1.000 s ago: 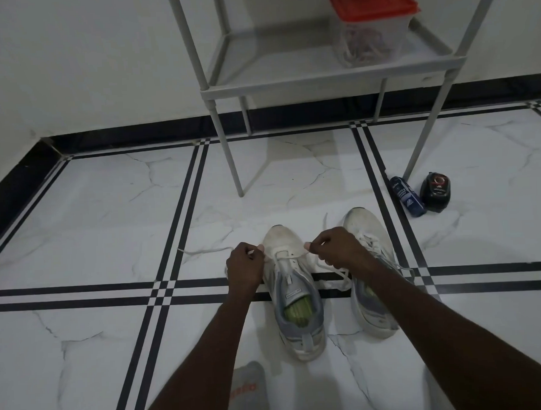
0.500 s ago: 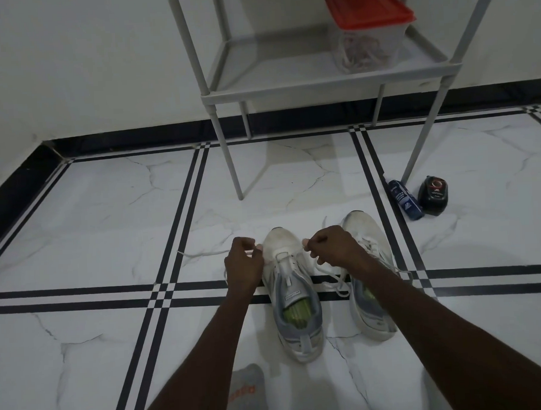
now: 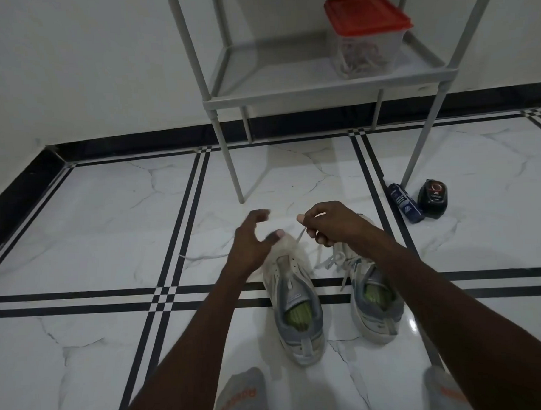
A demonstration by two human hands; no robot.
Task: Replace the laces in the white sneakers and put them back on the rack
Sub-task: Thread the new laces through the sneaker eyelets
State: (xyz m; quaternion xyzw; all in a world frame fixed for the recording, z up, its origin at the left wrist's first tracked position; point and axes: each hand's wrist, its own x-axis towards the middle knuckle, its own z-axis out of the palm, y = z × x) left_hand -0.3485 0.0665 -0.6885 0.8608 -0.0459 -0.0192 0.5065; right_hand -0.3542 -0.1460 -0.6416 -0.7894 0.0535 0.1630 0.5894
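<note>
Pinching lace [image 3: 301, 236], right hand [image 3: 329, 225] raised.

A home entryway corner: marble-look tiled floor [image 3: 103, 230] with black skirting, grey shoe rack [image 3: 304, 88] at twelve o'clock against a plain wall.

Dim, flat indoor light — soft shadows under the rack [image 3: 289, 92], a small glare spot on the floor [image 3: 412, 324], left hand [image 3: 249, 240] motion-blurred.
</note>
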